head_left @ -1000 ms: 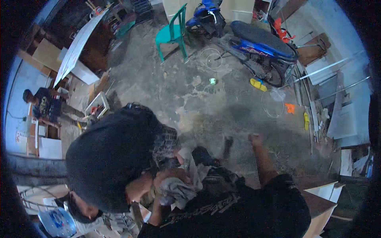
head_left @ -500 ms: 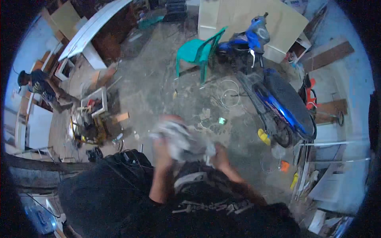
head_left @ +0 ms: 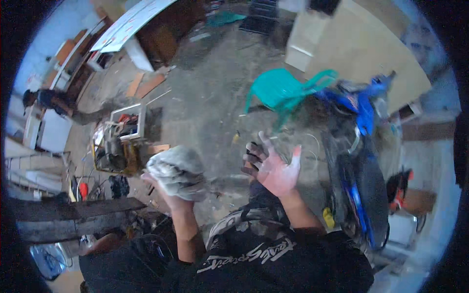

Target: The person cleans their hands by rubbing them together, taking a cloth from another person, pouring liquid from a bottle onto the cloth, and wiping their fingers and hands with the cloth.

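A bunched grey-white cloth (head_left: 178, 172) rests in my left hand (head_left: 167, 195), whose fingers curl under and around it and are mostly hidden by the folds. Off to the right, my right hand (head_left: 281, 172) is held up with the palm showing and the fingers spread. Nothing is in it. Its palm looks pale, while some of the fingers are dark as if stained. A gap of floor separates the cloth from my right hand.
A green plastic chair (head_left: 278, 90) stands ahead, beside a blue motorcycle (head_left: 359, 195) on the right. At the left are a yellow-framed machine (head_left: 115, 154), a white frame (head_left: 141, 122) and a wooden bench (head_left: 73, 210). Another person (head_left: 51, 100) bends at far left.
Both hands were on the cloth; my right hand has let go, moved away and spread its fingers. The cloth has gone left with my left hand. My view has shifted.
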{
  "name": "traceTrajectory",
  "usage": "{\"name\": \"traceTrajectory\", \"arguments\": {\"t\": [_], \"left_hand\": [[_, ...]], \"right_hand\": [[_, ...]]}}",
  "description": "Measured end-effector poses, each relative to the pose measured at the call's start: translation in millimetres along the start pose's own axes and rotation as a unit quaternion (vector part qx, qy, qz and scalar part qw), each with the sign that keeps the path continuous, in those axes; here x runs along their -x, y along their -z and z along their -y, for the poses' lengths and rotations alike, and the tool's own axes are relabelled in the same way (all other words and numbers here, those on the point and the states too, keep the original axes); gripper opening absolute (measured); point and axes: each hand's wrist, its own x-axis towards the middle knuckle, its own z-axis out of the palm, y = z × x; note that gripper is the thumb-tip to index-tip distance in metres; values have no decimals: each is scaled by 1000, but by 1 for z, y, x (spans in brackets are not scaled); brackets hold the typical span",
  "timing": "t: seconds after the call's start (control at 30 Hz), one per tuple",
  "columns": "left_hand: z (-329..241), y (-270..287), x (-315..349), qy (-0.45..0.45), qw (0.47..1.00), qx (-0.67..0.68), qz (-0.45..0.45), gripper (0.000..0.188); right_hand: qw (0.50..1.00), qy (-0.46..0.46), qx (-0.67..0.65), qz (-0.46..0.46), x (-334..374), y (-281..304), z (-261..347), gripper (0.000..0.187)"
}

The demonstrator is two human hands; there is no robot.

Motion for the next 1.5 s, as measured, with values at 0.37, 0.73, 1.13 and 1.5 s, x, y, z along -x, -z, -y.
{"name": "traceTrajectory", "arguments": {"t": [0.37, 0.73, 1.13, 1.5], "left_hand": [[124, -104, -202, -219, 681, -623, 316, 67], [28, -63, -397, -231, 806, -451, -307, 26], [-114, 146, -611, -305, 815, -115, -479, 33], [-185, 43, -862, -178, 975, -114, 68, 108]], "right_hand": [[947, -262, 185, -38, -256, 120, 33, 72], [685, -526, 428, 266, -473, 63, 24, 49], [550, -345, 725, 229, -754, 56, -47, 29], [593, -206, 632, 455, -1042, -17, -264, 25]]}}
